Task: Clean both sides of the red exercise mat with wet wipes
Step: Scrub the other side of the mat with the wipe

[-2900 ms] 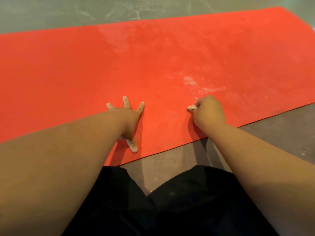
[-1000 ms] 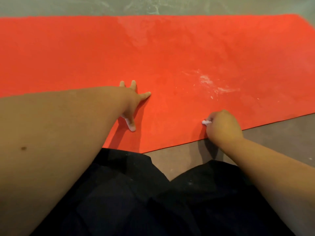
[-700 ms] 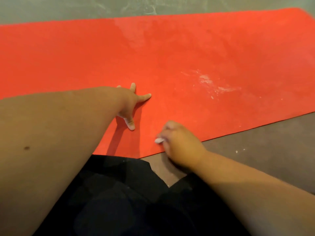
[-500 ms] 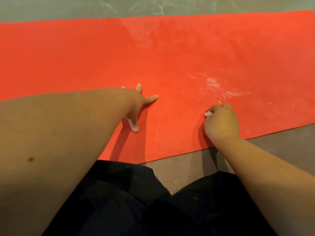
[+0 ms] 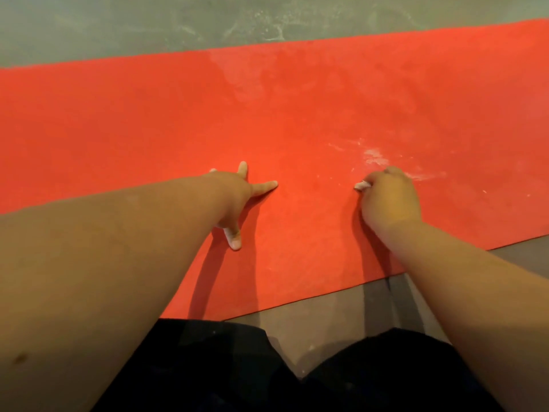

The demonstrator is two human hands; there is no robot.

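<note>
- Red exercise mat (image 5: 148, 129) flat on the grey floor (image 5: 118, 22), running left to right; both ends cut off by the frame; near edge just ahead of the person's dark-clothed knees (image 5: 237, 367).
- Left hand (image 5: 237, 194) spread, fingers straight, pressed on the mat toward its near edge; probably pinning it against creep while scrubbing.
- Right hand (image 5: 386, 197) curled tight round a balled wet wipe (image 5: 361, 184); only a white tip shows; fist down on the mat, just beside a whitish smear (image 5: 374, 157), likely the target.
- Underside hidden; its state cannot be told.
</note>
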